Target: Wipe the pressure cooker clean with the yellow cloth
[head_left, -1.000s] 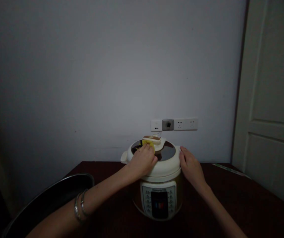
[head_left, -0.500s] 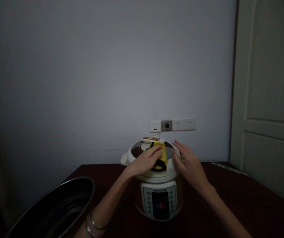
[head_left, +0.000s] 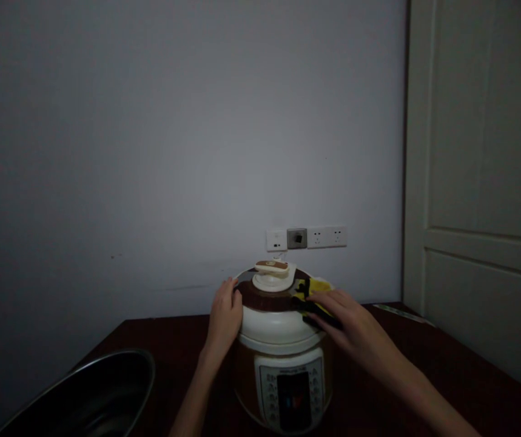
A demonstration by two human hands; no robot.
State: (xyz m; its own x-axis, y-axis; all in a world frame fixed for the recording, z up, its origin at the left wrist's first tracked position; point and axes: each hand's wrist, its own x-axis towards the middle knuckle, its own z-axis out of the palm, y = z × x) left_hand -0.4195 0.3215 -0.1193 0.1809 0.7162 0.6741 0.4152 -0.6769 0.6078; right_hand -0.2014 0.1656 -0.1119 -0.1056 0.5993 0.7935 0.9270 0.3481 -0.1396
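Observation:
A white and brown electric pressure cooker (head_left: 282,340) stands upright on the table, its front panel facing me. On its round lid sits a white knob handle with a brown top (head_left: 272,272). My left hand (head_left: 225,312) rests against the left edge of the lid, its fingers stretched forward along the rim. In my right hand (head_left: 349,318) is a yellow cloth with black edging (head_left: 317,286), pressed onto the right side of the lid. That hand covers part of the cloth.
A large dark metal basin (head_left: 87,388) lies at the lower left, partly outside the view. The dark red table (head_left: 173,334) meets a pale wall with sockets (head_left: 326,237) behind the cooker. A flat strip (head_left: 403,314) lies at the back right, near a white door (head_left: 478,182).
The cloth has gone from under my left hand to my right hand, moving to the lid's right side. My left hand has shifted left to the lid's edge. The view has turned slightly.

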